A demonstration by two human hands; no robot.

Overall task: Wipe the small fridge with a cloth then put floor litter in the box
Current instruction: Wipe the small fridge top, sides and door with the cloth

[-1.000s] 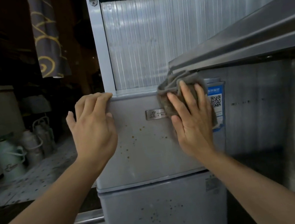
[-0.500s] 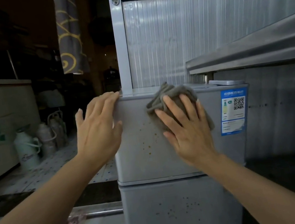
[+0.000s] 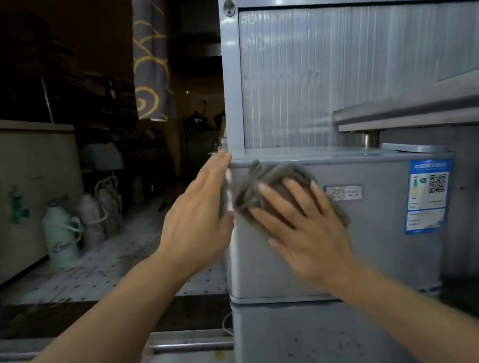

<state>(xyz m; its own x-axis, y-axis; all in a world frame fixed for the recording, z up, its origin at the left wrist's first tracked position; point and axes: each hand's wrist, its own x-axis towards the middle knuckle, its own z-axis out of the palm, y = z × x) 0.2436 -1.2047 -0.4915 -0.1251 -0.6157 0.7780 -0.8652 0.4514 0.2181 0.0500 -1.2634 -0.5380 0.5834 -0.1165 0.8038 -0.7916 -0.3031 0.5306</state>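
The small silver fridge (image 3: pixel 378 240) stands in front of me, with a name badge and a blue label on its upper door. A crumpled grey cloth (image 3: pixel 267 186) lies against the upper left of that door, and my right hand (image 3: pixel 300 228) presses it flat with fingers spread. My left hand (image 3: pixel 197 220) rests flat against the fridge's upper left corner, fingers together, with nothing in it. No box or floor litter shows.
A steel shelf (image 3: pixel 429 108) juts out at the right above the fridge. A ribbed metal cabinet (image 3: pixel 340 69) rises behind. Several thermos jugs (image 3: pixel 60 233) stand on the tiled floor at left, beside a white chest freezer (image 3: pixel 20 186). A patterned curtain (image 3: pixel 148 54) hangs above.
My right hand has slid the cloth leftward across the upper door, uncovering the name badge. My left hand has stayed at the fridge's left corner. The camera has swung left.
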